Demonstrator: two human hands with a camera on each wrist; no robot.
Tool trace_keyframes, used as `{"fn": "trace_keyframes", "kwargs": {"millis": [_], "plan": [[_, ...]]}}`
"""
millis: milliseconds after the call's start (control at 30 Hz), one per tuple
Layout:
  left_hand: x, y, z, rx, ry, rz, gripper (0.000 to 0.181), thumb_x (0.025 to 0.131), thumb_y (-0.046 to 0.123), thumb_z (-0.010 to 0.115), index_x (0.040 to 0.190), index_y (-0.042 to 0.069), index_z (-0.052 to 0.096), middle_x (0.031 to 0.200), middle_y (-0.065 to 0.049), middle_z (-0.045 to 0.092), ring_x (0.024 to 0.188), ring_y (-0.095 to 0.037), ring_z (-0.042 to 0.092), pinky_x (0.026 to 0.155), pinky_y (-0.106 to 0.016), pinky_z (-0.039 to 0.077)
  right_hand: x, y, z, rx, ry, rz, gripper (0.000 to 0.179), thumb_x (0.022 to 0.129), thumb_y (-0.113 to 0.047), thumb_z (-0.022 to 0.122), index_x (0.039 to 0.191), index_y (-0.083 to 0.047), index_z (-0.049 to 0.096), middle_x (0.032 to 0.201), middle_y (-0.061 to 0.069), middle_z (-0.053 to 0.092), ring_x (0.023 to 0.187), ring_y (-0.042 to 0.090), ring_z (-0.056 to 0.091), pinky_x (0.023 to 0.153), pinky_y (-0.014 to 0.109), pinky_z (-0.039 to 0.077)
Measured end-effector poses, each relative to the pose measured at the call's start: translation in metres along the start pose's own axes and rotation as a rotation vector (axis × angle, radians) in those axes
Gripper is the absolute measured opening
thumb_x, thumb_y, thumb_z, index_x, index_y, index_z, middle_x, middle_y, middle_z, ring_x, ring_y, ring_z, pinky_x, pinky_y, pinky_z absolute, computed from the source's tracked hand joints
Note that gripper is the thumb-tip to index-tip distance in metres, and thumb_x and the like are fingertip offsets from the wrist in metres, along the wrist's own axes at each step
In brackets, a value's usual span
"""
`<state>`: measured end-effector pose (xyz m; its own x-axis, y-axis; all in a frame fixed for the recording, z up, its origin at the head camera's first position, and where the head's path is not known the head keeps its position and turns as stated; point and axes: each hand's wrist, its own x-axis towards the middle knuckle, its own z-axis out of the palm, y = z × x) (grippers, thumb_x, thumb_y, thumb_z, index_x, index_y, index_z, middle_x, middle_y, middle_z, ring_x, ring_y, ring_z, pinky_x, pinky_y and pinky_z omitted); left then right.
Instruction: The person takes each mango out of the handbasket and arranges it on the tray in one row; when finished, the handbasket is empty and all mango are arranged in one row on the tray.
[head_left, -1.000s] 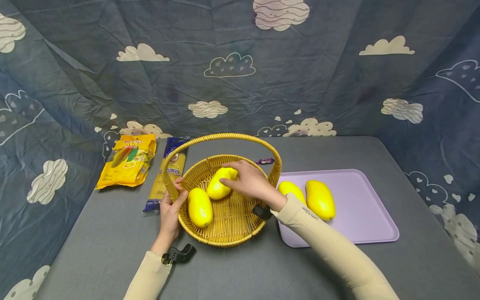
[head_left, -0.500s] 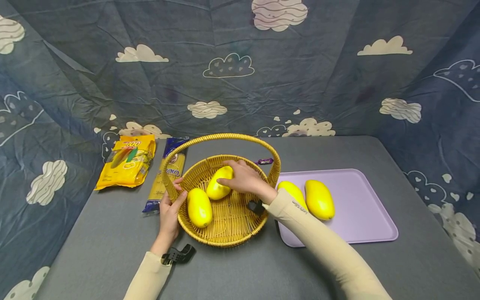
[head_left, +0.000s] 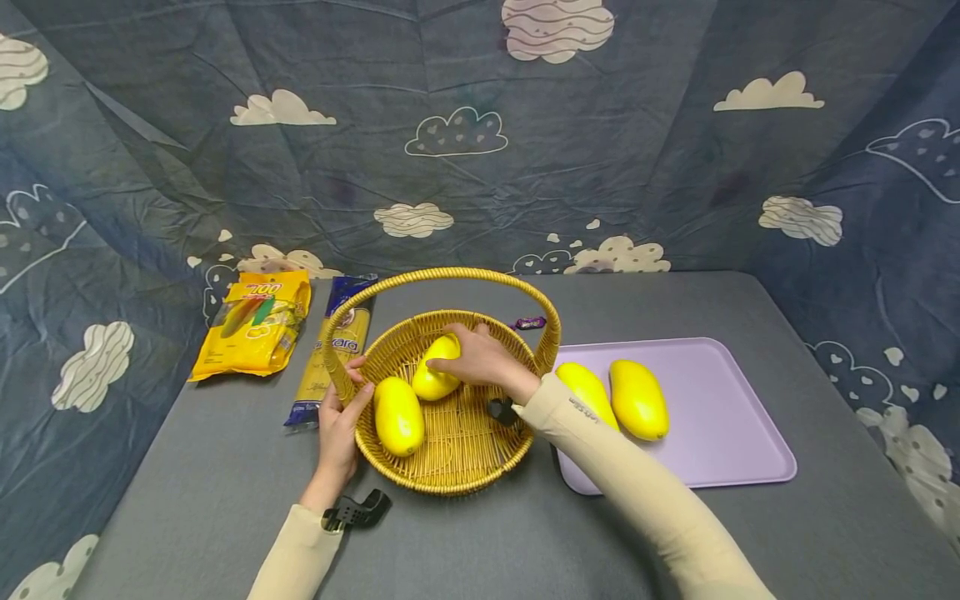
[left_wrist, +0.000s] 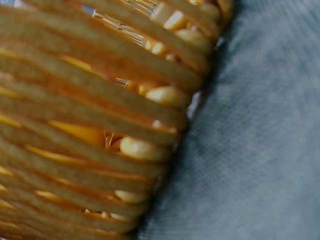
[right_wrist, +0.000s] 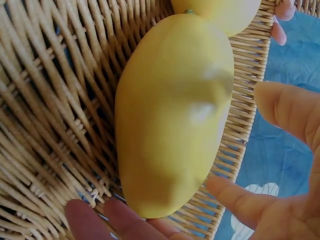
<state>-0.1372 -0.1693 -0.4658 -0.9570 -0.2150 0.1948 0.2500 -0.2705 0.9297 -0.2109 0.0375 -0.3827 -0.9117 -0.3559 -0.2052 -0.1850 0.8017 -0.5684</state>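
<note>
A round wicker basket [head_left: 450, 479] with a tall hoop handle holds two yellow mangoes. My left hand [head_left: 341, 429] grips its left side, with the thumb at the rim beside the handle's foot. The nearer mango [head_left: 400, 417] lies by that side; the farther mango [right_wrist: 170, 115] touches it end to end. My right hand [head_left: 483, 358] reaches in under the handle over the farther mango. In the right wrist view its thumb and fingers are spread around this mango, the thumb standing off its side and the fingertips right at its end. Wicker wall fills much of the left wrist view.
Right of the basket, a lilac tray [head_left: 727, 417] bears two mangoes, one partly behind the right sleeve. A yellow candy bag [head_left: 255, 325] and a spaghetti pack [head_left: 341, 342] lie left, the pack partly behind the basket. A purple-wrapped sweet [head_left: 531, 322] lies behind the handle.
My right hand has shifted a little left within the basket, and the farther mango has moved slightly left with it. The left hand and basket have stayed put.
</note>
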Motion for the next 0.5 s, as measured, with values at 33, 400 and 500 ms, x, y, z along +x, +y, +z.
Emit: {"fn": "trace_keyframes", "kwargs": {"millis": [33, 400, 500], "plan": [[-0.0001, 0.0000, 0.0002, 0.001, -0.001, 0.001, 0.023, 0.092, 0.000, 0.057, 0.105, -0.012, 0.041, 0.135, -0.011, 0.046, 0.130, -0.022, 0.035, 0.108, -0.029, 0.025, 0.0007, -0.0006, 0.0004, 0.001, -0.001, 0.003, 0.068, 0.088, -0.046, 0.063, 0.142, -0.012, 0.040, 0.120, 0.019, 0.046, 0.098, 0.027, 0.049, 0.078, 0.037, 0.046], [-0.0006, 0.0008, 0.0011, 0.004, 0.002, -0.005, 0.023, 0.093, -0.001, 0.057, 0.105, -0.012, 0.041, 0.135, -0.011, 0.046, 0.130, -0.021, 0.035, 0.108, -0.029, 0.025, 0.0069, -0.0006, 0.0048, 0.030, -0.013, 0.010, 0.065, 0.088, -0.037, 0.065, 0.140, -0.007, 0.041, 0.116, 0.022, 0.040, 0.093, 0.028, 0.051, 0.081, 0.038, 0.046], [-0.0004, 0.0007, 0.0004, 0.011, 0.005, -0.010, 0.024, 0.093, 0.001, 0.057, 0.106, -0.012, 0.042, 0.135, -0.010, 0.046, 0.130, -0.021, 0.035, 0.108, -0.029, 0.026, 0.0084, -0.0001, 0.0064, 0.033, -0.007, 0.004, 0.064, 0.088, -0.037, 0.065, 0.139, -0.008, 0.042, 0.114, 0.021, 0.040, 0.093, 0.029, 0.051, 0.080, 0.038, 0.047]]}}
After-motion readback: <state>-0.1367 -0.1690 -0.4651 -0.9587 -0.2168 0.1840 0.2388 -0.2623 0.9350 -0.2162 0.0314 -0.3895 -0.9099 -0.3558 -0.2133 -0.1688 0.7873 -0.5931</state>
